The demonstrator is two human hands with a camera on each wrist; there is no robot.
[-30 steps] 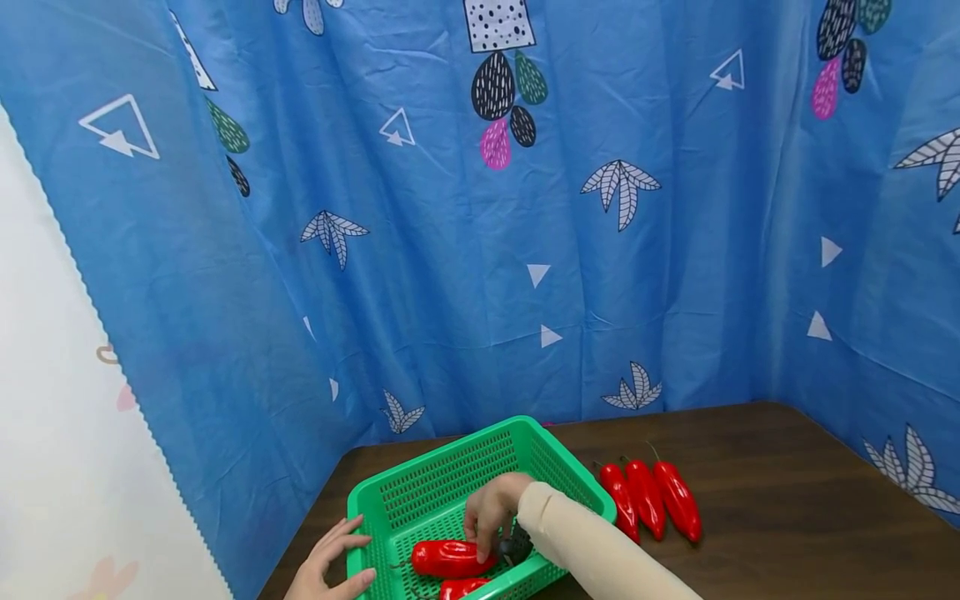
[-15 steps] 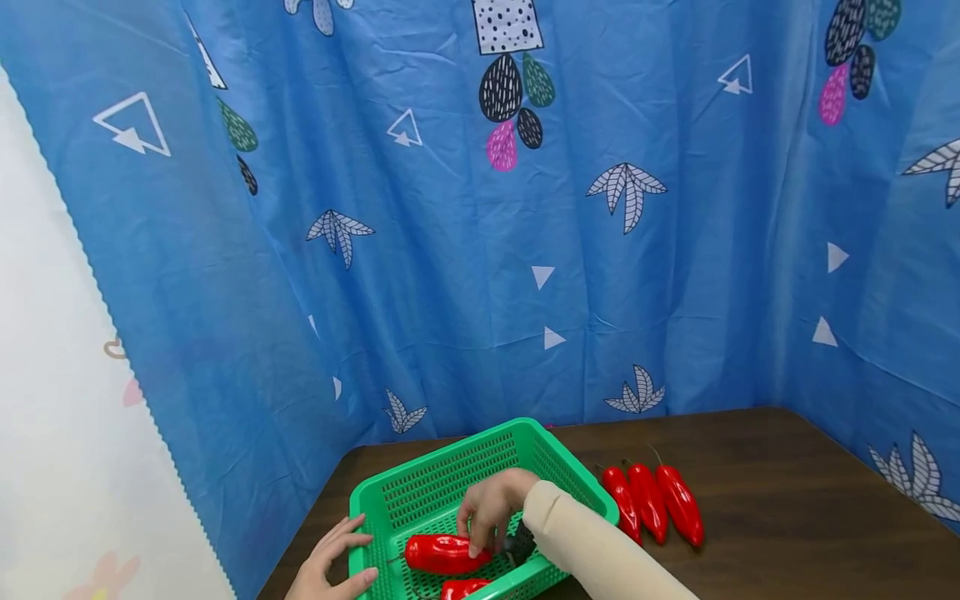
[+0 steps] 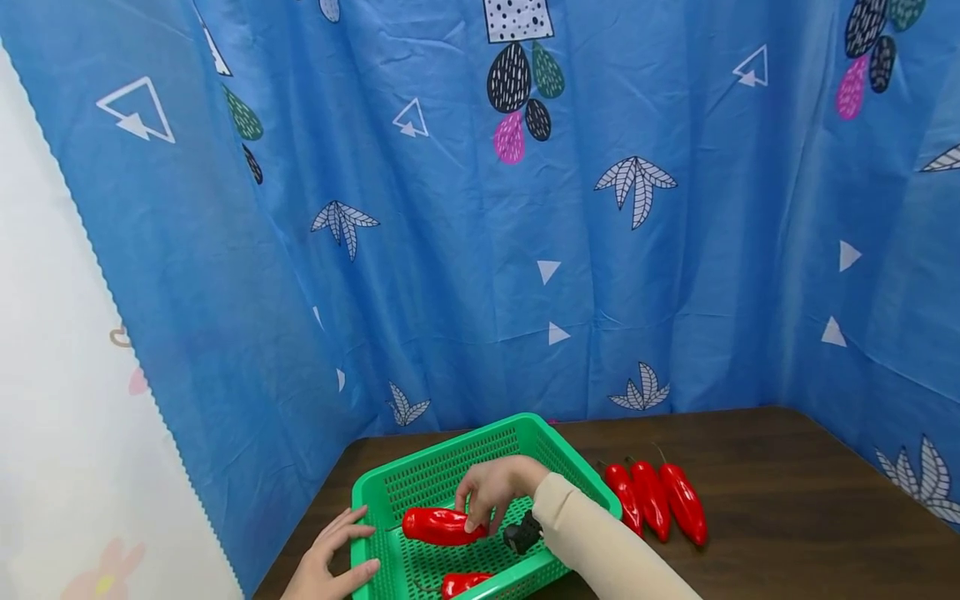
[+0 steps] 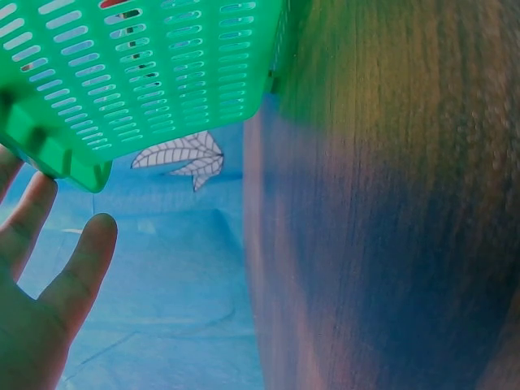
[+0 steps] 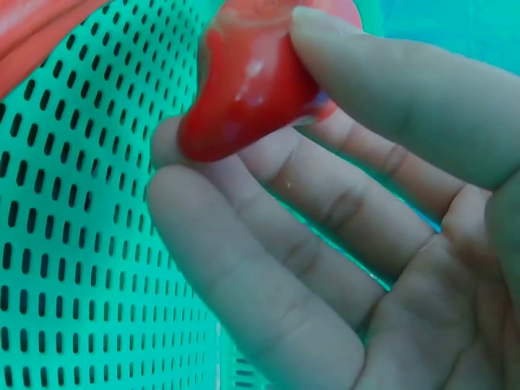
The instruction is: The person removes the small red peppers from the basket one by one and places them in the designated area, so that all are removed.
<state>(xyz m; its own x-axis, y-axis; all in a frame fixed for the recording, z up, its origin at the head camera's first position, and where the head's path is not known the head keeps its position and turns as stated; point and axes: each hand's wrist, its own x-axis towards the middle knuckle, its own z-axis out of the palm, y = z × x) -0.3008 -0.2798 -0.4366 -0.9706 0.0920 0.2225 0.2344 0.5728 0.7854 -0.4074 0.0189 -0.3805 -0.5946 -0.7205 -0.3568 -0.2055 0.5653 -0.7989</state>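
Note:
My right hand pinches a red chili pepper near its right end, thumb on one side and fingers on the other. The right wrist view shows the pepper's glossy tapered tip between thumb and fingertips. It hangs inside a green perforated plastic basket, above its floor. A second red pepper lies lower in the basket, near the front wall. My left hand touches the basket's left rim with fairly straight, spread fingers; in the left wrist view the fingertips meet the rim's lip.
Several more red peppers lie side by side on the dark wooden table, just right of the basket. A small black device sits at my right wrist. Behind the table hangs a blue patterned curtain, with a white one at left.
My right hand has lifted the pepper from the basket floor and moved it up and slightly left. My left hand stays at the rim.

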